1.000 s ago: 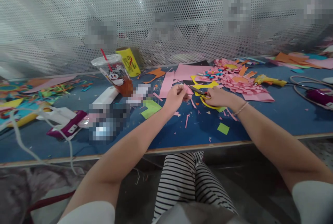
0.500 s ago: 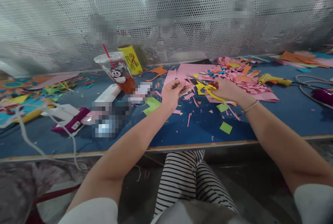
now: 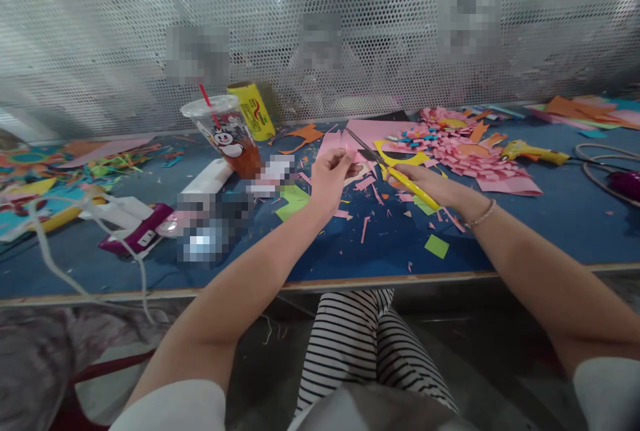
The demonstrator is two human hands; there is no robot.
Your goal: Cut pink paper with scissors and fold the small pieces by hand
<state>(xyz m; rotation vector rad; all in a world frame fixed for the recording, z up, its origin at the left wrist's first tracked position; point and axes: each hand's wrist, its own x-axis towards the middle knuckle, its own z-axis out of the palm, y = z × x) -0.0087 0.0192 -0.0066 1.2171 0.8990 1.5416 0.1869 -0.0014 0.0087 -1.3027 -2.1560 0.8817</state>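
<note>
No text can be read; print on the tube [image 3: 257, 114], left of the left fingers [image 3: 342, 165], is too small.

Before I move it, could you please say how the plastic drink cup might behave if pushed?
The plastic drink cup might tip, being broader at its rim than lower down. The amber drink in its lower part would probably slosh.

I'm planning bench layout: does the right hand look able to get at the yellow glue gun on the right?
Probably yes: nothing tall seems to stand between the right hand and the glue gun, though it holds scissors and would likely need freeing first.
</note>
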